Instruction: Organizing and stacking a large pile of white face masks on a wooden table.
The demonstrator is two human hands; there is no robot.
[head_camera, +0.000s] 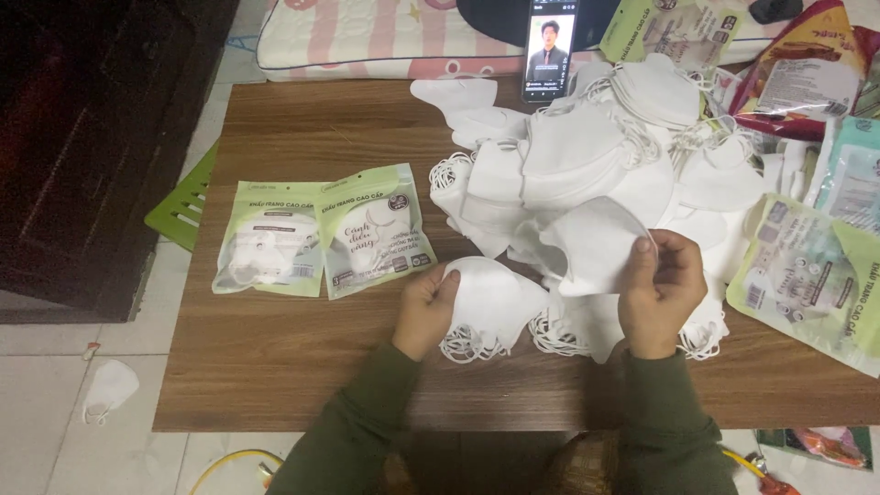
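Here the left hand (424,307) pinched a folded white mask (490,302) flat on the wooden table (302,385), steadying it, while the right hand (660,289) nipped another mask's (596,243) edge, apparently lifted from the loose pile (587,156) behind.

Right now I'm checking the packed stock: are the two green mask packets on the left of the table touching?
Touching. The head view shows the right packet overlapping the edge of the left packet, no wood between them.
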